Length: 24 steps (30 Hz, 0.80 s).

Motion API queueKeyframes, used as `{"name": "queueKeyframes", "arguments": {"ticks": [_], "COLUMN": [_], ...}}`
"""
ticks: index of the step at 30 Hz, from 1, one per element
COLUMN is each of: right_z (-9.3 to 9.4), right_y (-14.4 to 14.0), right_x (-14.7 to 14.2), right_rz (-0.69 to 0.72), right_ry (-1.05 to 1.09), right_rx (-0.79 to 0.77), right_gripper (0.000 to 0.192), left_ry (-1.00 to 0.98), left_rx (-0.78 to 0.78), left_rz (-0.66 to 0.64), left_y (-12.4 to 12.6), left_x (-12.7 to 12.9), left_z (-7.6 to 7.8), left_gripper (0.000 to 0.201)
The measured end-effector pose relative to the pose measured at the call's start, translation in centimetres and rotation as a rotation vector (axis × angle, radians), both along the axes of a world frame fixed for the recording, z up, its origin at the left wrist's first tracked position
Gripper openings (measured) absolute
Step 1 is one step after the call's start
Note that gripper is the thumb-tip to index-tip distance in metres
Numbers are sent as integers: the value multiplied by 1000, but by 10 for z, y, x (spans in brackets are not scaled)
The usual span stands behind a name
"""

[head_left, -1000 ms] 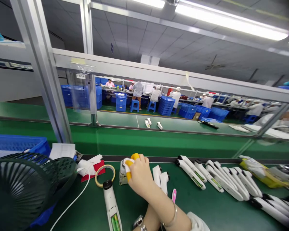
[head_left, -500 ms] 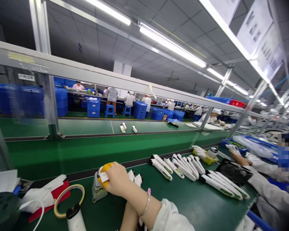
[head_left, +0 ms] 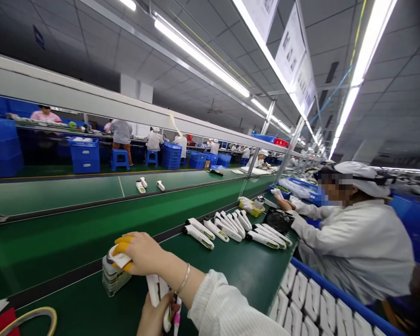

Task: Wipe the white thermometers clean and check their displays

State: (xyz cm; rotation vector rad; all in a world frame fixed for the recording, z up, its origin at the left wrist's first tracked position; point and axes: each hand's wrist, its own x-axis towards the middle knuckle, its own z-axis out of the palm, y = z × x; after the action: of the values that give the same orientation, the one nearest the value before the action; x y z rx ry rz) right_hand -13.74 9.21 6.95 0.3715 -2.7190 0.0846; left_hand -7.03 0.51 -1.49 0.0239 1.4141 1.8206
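Two hands busy: right hand [head_left: 140,254], yellow finger cots, presses cloth on squat dispenser bottle [head_left: 112,276]; left hand [head_left: 154,317] clamps white handheld units [head_left: 158,291]. Bottle sits near the bench's far edge; a hard press may tip it.

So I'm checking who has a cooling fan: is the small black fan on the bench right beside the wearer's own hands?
No, the black fan sits far along the bench by the co-worker's hand.
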Motion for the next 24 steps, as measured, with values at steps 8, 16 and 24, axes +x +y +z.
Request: {"name": "queueKeyframes", "arguments": {"ticks": [8, 16, 24], "right_z": [-12, -13, -19], "right_y": [2, -3, -5], "right_x": [-3, -5, -5], "right_rz": [-77, -109, -132], "right_ry": [-13, 12, 48], "right_rx": [3, 10, -33], "right_gripper": [31, 30, 31], "left_ry": [-80, -64, -55], "left_rx": [-52, -33, 0], "left_rz": [-51, -43, -32], "left_y": [-1, -2, -1], "left_x": [-4, -2, -2], "left_z": [2, 6, 10], "left_gripper": [56, 67, 74]}}
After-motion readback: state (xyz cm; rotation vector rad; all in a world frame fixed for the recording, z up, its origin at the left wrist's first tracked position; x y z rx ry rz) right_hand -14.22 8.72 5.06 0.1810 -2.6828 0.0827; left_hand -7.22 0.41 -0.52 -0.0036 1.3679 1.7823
